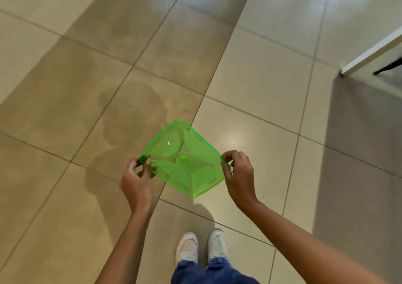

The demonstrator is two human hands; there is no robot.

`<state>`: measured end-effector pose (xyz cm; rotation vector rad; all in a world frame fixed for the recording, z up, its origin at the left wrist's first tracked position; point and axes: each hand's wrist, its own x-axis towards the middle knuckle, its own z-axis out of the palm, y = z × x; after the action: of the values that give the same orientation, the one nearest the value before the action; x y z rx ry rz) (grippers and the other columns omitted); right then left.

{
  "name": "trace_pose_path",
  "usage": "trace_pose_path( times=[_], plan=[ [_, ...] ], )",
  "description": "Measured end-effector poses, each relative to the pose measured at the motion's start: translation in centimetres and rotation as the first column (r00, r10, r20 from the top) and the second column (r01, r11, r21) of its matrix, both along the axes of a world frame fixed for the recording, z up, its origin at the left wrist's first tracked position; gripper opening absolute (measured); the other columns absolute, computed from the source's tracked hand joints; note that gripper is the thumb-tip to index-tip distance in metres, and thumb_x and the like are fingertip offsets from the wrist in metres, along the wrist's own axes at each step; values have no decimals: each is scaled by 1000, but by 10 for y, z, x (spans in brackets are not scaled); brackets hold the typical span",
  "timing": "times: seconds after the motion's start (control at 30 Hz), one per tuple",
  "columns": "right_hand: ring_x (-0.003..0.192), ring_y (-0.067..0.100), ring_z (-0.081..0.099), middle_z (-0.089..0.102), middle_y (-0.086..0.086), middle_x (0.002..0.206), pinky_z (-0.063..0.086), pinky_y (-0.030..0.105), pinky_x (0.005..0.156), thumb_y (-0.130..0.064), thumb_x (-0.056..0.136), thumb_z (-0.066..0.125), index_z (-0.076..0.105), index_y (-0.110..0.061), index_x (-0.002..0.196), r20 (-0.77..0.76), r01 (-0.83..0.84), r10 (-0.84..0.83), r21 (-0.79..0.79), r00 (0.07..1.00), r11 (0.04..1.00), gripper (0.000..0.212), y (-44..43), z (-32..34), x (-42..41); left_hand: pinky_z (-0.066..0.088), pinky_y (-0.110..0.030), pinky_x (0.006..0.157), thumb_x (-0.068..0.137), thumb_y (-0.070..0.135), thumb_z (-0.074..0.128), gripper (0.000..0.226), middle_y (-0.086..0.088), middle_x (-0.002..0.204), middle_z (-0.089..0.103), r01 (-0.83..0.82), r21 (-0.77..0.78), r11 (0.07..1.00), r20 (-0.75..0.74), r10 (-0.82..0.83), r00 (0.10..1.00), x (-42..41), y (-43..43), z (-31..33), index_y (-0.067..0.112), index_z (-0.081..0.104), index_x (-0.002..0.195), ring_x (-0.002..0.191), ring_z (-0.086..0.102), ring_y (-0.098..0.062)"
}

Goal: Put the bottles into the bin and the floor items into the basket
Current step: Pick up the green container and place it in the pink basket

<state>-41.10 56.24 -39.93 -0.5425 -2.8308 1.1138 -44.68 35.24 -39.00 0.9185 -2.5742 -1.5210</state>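
Note:
A translucent green plastic lid (185,159), square with rounded corners, is held flat above the tiled floor at waist height. My left hand (136,181) pinches its left corner. My right hand (238,174) pinches the right corner. Both hands grip the rim with fingers curled. No bottle, bin or basket shows in the head view.
Beige floor tiles (108,87) with dark grout lines spread all around. A white furniture edge (374,52) with a dark leg stands at the right. My white shoes (202,246) and blue jeans are below the lid.

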Motion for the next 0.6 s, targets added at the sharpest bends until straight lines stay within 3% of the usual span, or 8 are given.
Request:
trace_pose_path(
  times=[0.07, 0.23, 0.3, 0.43, 0.53, 0.6],
  plan=[
    [84, 15, 45, 59, -3, 87, 30, 18, 73, -3, 84, 65, 60, -16, 90, -50, -9, 11, 24, 999, 1000, 15, 11, 54, 8, 37, 3, 56, 92, 13, 60, 19, 0, 101, 63, 36, 23, 999, -45, -35, 998, 0, 6, 56, 5, 65, 108, 65, 54, -1],
    [89, 13, 45, 59, -3, 92, 32, 16, 78, -6, 86, 65, 61, -15, 95, -185, 12, 10, 118, 983, 993, 13, 32, 189, 25, 40, 2, 58, 93, 16, 58, 17, -3, 103, 66, 165, 65, 984, -143, -154, 978, 2, 21, 188, 8, 63, 107, 67, 59, 2],
    [89, 11, 45, 58, -4, 94, 33, 14, 78, -5, 87, 63, 61, -14, 97, -230, 60, -31, 121, 973, 991, 13, 39, 238, 32, 48, -4, 60, 93, 18, 58, 13, -6, 103, 67, 216, 128, 968, -192, -190, 963, 5, 28, 231, 11, 62, 104, 72, 66, -10],
    [92, 11, 49, 56, -5, 98, 37, 14, 81, -6, 89, 60, 61, -14, 101, -316, 156, -109, 127, 943, 979, 15, 47, 322, 57, 60, -40, 76, 94, 20, 58, 14, -14, 106, 67, 283, 300, 911, -206, -228, 952, 19, 39, 289, 8, 60, 101, 86, 71, -29],
    [92, 12, 55, 57, -6, 99, 47, 23, 80, -8, 90, 61, 62, -16, 103, -372, 259, -191, 141, 908, 955, 15, 50, 373, 89, 61, -31, 70, 93, 14, 58, 8, -17, 103, 66, 374, 400, 837, -241, -298, 924, 33, 47, 330, 7, 60, 96, 84, 69, -30],
    [89, 12, 57, 60, -7, 98, 52, 30, 74, -11, 89, 64, 64, -18, 102, -403, 365, -266, 193, 876, 911, 15, 45, 399, 115, 61, -41, 75, 92, 17, 61, 9, -15, 98, 67, 479, 409, 777, -290, -387, 875, 39, 48, 353, 9, 61, 91, 85, 70, -31]
  ],
)
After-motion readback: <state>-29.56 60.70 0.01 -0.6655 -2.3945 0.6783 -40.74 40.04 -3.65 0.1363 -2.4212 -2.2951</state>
